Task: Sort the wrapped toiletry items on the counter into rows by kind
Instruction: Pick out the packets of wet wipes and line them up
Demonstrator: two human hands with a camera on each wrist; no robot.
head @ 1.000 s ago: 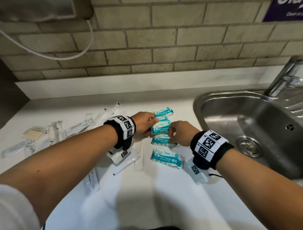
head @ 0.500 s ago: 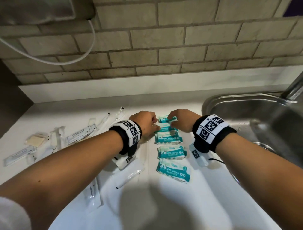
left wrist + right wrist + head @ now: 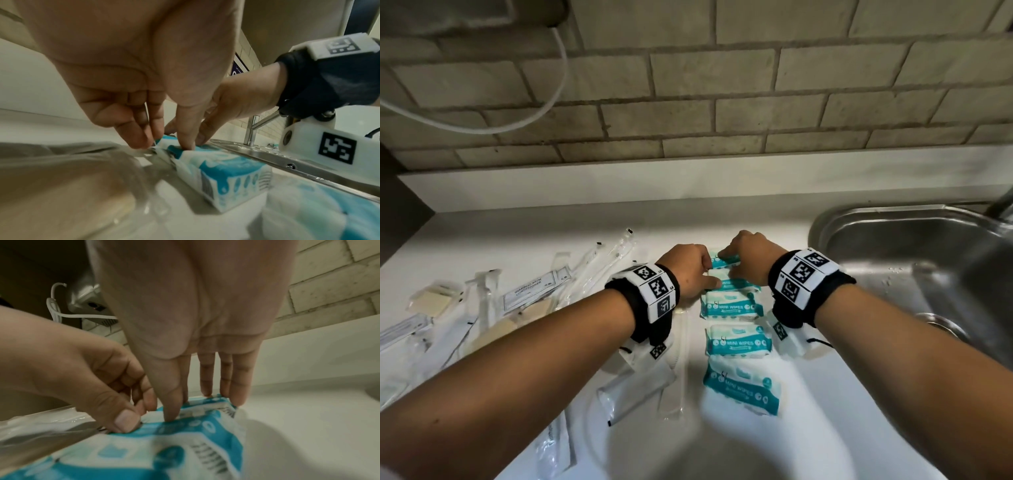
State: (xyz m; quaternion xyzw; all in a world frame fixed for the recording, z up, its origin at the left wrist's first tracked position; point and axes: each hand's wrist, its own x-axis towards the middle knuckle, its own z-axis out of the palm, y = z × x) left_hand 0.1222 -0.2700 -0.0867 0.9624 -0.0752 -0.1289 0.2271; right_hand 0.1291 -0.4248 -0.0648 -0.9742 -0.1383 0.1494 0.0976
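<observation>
Both hands have moved further toward the counter's back edge since half a second ago, and the column of wipes packs has lengthened behind them. At the counter's (image 3: pixel 825 428) left edge I see the clear-wrapped items (image 3: pixel 493 308), a loose overlapping jumble; apart from one sachet (image 3: pixel 536 286) with print, I cannot make out what each is, and several run under my left forearm. My left hand (image 3: pixel 688 274) sits with its fingers curled down onto the left end of the farthest wipes pack (image 3: pixel 722 262), the thumb pressing the next pack (image 3: pixel 739 283); the left wrist view shows the fingertips (image 3: pixel 141 139) pinching the wrapper's end. My right hand (image 3: pixel 751 255) is closed over the same farthest pack, fingers straight down on its far edge and thumb on top in the right wrist view, so most of that pack is hidden. Toward the front edge, three more wipes packs (image 3: pixel 738 337) lie in a column, apart from each other. By the right edge the sink (image 3: pixel 893 233) is cut off by the frame, and only a sliver of the tap (image 3: pixel 1001 205) shows.
</observation>
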